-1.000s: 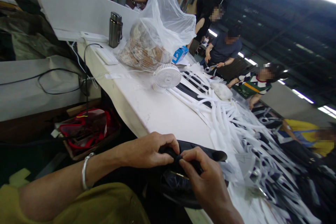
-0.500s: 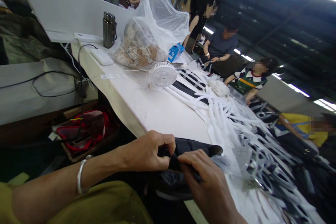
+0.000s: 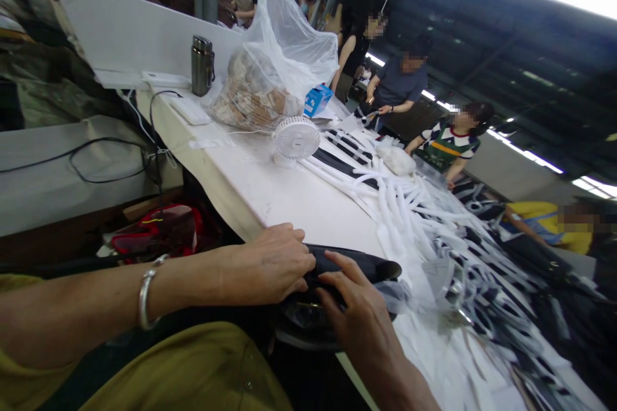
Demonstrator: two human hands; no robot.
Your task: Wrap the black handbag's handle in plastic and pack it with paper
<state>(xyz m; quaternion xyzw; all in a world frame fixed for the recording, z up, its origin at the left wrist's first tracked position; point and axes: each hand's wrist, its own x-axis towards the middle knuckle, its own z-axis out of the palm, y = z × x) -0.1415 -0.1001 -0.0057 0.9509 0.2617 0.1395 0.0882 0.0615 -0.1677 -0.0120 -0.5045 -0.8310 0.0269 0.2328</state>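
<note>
A black, smooth-surfaced bag (image 3: 354,259) is in front of me at the near edge of the table, its lower part in shadow. My left hand (image 3: 282,264) is closed on its upper left part, fingers curled down and their tips hidden. Close beside it, my right hand (image 3: 359,308) grips the same dark material between thumb and bent fingers, with the index finger slightly raised. What lies right between the fingertips is too dark to make out. Crumpled clear plastic (image 3: 393,295) pokes out at the bag's right side.
A white fan (image 3: 296,138), a clear sack of small tan pieces (image 3: 255,93), a blue box (image 3: 318,100) and a metal flask (image 3: 202,65) stand on the table (image 3: 270,186). White strips (image 3: 400,205) and black-and-white parts cover its right side. Several people work beyond.
My left hand has rolled over, its knuckles now turned up, and shifted slightly left. My right hand's fingers have spread a little. The view has tilted slightly.
</note>
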